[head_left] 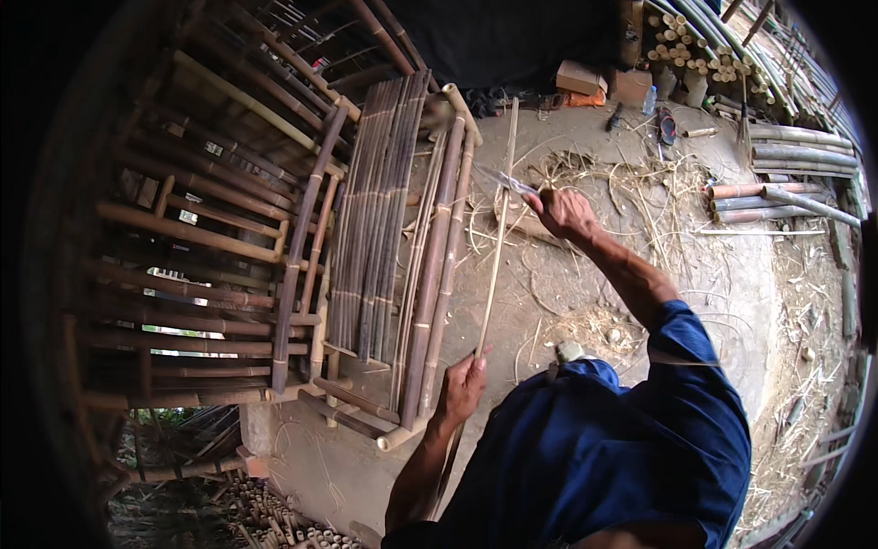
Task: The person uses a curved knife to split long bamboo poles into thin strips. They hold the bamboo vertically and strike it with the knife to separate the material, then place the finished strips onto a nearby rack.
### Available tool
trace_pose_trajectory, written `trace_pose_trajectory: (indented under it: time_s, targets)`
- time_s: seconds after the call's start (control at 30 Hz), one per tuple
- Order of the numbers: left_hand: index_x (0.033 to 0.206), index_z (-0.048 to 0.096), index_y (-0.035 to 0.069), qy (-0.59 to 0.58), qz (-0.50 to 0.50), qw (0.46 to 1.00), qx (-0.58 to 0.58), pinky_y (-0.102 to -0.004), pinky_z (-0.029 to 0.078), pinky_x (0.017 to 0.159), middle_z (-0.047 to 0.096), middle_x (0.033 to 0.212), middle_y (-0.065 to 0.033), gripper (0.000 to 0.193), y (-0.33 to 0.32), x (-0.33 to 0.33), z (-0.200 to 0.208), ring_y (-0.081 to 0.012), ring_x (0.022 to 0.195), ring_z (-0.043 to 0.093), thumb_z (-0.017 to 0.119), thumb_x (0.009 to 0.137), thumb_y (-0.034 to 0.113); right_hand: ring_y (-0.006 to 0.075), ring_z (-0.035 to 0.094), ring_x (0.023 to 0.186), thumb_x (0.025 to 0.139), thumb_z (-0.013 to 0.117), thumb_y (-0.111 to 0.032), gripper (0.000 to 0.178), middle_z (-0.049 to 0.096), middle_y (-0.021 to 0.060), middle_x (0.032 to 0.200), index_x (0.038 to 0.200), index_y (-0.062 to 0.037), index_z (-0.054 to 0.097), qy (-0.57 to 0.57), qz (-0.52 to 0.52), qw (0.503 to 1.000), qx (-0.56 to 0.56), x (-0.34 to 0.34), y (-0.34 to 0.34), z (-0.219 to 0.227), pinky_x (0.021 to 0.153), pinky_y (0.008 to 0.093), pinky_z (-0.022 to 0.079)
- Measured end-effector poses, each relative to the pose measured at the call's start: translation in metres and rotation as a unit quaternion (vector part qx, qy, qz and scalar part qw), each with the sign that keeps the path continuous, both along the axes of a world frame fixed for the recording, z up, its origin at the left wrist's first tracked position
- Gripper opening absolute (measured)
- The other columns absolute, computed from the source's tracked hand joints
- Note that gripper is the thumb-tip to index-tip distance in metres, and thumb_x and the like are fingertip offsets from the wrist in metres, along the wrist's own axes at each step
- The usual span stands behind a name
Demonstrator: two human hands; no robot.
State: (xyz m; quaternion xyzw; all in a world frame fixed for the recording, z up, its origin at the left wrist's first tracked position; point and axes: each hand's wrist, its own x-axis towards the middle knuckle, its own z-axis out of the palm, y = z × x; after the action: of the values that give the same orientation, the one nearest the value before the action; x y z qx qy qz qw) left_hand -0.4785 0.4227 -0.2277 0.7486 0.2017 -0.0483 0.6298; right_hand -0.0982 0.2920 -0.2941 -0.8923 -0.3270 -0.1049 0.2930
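My left hand [462, 389] is closed around a long, thin bamboo strip [495, 284]. The strip runs away from me past the bamboo frame, and its lower part passes back beside my left forearm. Farther forward, my right hand [565, 215] grips a knife [514, 183], its handle mostly hidden in the fingers. The pale blade points left and crosses the strip near its far end; whether it cuts into the strip I cannot tell. To the left of the strip stands a bamboo frame [428, 316] with dark slats [377, 201] lying side by side on it.
Bamboo railings [201, 220] rise at the left. Shavings [585, 329] litter the concrete floor [549, 284]. Cut bamboo poles [777, 197] lie at the right, with more stacked [686, 46] behind. Cardboard boxes [581, 78], a plastic bottle [649, 99] and a sandal [667, 126] are at the back.
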Motion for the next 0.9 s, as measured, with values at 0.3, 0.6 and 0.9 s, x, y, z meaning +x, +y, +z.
trace_pose_trajectory:
  time_s: [0.3, 0.6, 0.9]
  targets:
    - [0.131, 0.055, -0.001, 0.003, -0.033, 0.994, 0.106, -0.0233, 0.032, 0.05, 0.036, 0.06, 0.0083, 0.047, -0.017, -0.066, 0.015, -0.0021, 0.055, 0.036, 0.052, 0.101, 0.035, 0.0236, 0.055, 0.045, 0.1, 0.031, -0.059, 0.07, 0.053, 0.0141, 0.051, 0.063, -0.008, 0.06, -0.006, 0.011, 1.0, -0.005, 0.013, -0.015, -0.001, 0.04, 0.0403, 0.042]
    - [0.128, 0.059, -0.001, 0.163, 0.07, 0.978, -0.109, -0.0229, 0.032, 0.048, 0.042, 0.059, 0.0064, 0.052, -0.005, -0.191, 0.023, -0.0028, 0.052, 0.039, 0.045, 0.103, 0.042, 0.0265, 0.059, 0.054, 0.102, 0.036, -0.043, 0.054, 0.058, 0.0149, 0.064, 0.139, -0.0041, 0.047, -0.038, -0.154, 0.974, -0.16, 0.149, -0.094, -0.024, 0.044, 0.0413, 0.042]
    - [0.117, 0.065, 0.002, 0.121, 0.068, 0.99, -0.019, -0.0227, 0.03, 0.045, 0.042, 0.055, 0.0025, 0.057, 0.029, -0.021, -0.037, -0.0061, 0.047, 0.036, 0.033, 0.105, 0.048, 0.0154, 0.053, 0.056, 0.083, 0.074, -0.032, 0.031, 0.064, 0.006, 0.07, 0.089, -0.0017, 0.068, 0.446, 0.029, 0.849, 0.284, -0.127, 0.006, -0.012, 0.052, 0.0302, 0.044]
